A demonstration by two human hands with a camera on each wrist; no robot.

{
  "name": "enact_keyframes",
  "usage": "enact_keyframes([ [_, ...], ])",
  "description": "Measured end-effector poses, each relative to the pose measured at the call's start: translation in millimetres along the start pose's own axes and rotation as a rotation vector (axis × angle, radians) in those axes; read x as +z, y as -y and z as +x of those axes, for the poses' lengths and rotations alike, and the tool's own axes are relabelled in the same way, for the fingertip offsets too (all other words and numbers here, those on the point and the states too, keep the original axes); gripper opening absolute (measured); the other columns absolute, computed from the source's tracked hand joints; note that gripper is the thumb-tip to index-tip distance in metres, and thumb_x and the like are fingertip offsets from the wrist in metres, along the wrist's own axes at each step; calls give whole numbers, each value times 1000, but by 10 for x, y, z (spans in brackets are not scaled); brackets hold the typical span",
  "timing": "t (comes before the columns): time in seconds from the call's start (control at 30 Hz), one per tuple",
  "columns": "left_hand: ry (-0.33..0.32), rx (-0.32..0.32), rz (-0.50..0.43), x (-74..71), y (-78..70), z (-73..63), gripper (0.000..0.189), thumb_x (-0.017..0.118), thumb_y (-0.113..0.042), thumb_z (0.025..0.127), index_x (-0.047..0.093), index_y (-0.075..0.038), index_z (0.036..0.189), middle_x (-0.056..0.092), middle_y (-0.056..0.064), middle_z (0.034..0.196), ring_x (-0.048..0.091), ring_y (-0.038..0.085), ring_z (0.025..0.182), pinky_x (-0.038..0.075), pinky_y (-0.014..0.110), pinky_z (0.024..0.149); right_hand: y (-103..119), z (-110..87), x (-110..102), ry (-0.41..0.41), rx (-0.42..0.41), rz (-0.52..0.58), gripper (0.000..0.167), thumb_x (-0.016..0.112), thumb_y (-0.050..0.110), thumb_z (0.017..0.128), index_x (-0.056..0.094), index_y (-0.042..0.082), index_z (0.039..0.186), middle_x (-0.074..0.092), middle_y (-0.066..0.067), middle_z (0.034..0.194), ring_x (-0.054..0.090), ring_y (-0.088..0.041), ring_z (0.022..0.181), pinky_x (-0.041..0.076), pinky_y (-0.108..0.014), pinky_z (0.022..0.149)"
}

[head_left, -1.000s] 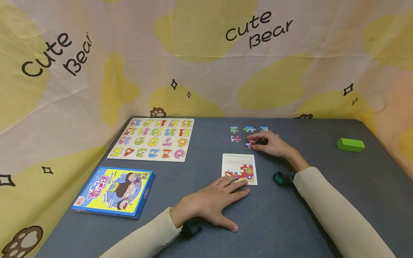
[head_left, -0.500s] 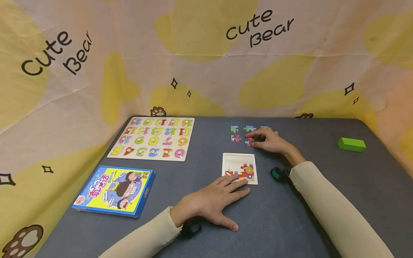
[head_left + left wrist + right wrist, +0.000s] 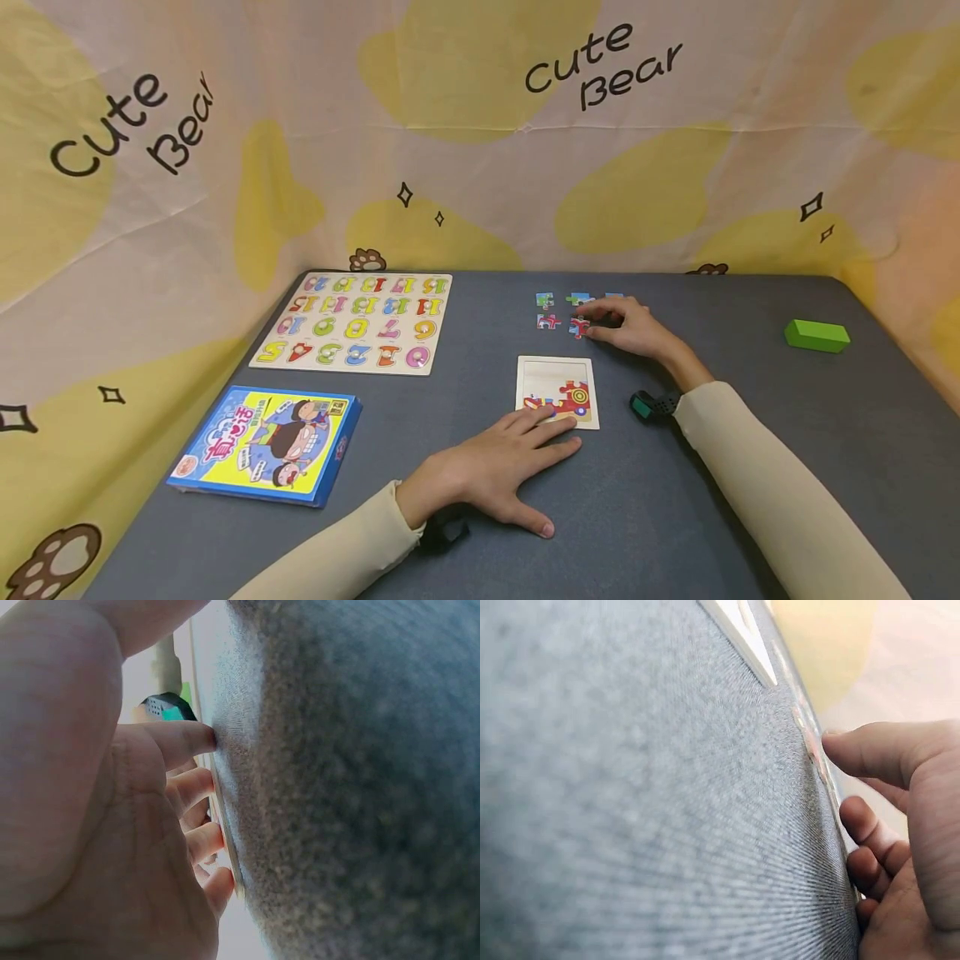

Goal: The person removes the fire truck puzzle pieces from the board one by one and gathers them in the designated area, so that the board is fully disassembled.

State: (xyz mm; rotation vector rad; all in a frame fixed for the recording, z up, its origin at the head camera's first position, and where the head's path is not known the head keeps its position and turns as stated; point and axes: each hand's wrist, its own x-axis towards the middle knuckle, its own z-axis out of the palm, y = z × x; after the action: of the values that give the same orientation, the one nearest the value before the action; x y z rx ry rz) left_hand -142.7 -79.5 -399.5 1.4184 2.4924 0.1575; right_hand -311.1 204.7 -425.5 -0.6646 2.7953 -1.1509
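Observation:
My right hand (image 3: 633, 329) holds a red and blue jigsaw piece (image 3: 578, 327) between thumb and index finger, low on the table. Just left of it lies another red piece (image 3: 547, 322). Behind are a green-blue piece (image 3: 544, 301), a second one (image 3: 579, 298) and a third (image 3: 614, 295), partly hidden by the right hand. My left hand (image 3: 487, 471) lies spread, its fingertips on the near edge of a white puzzle tray (image 3: 520, 379). Red vehicle pieces (image 3: 576, 398) fill the tray's lower part; its upper part is bare. In the right wrist view the thumb (image 3: 844, 746) is beside the pieces.
A number board (image 3: 345, 337) lies at the back left, with a blue and yellow box (image 3: 262, 446) in front of it. A green block (image 3: 817, 336) sits far right. The grey table (image 3: 675, 517) ends at a patterned cloth (image 3: 465, 125) behind.
My right hand has shifted the red and blue piece slightly away from me and left, turning it straighter beside the other red piece. The left hand has stayed on the tray.

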Motion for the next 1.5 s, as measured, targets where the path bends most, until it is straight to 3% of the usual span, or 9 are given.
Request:
enact_keyframes([
  [0.4, -5, 3, 6, 10, 8, -7, 97, 66, -69, 86, 28, -24, 162, 14, -2, 173, 9, 23, 161, 18, 44, 129, -9, -40, 45, -100, 28, -27, 28, 80, 21, 89, 75, 8, 113, 65, -16, 111, 42, -31, 100, 19, -52, 89],
  [0.8, 0, 7, -3, 3, 12, -3, 97, 66, -70, 86, 26, -24, 163, 12, -3, 173, 8, 23, 161, 17, 45, 129, 31, -46, 64, -114, 82, -20, 28, 76, 22, 92, 75, 8, 117, 63, -18, 114, 40, -32, 102, 17, -54, 90],
  [1.5, -4, 4, -2, 11, 11, -7, 98, 66, -70, 86, 25, -25, 163, 11, -3, 173, 8, 24, 161, 16, 45, 129, 3, -40, 79, -138, 70, -14, 31, 75, 23, 93, 74, 9, 122, 61, -19, 116, 41, -34, 105, 17, -56, 92],
])
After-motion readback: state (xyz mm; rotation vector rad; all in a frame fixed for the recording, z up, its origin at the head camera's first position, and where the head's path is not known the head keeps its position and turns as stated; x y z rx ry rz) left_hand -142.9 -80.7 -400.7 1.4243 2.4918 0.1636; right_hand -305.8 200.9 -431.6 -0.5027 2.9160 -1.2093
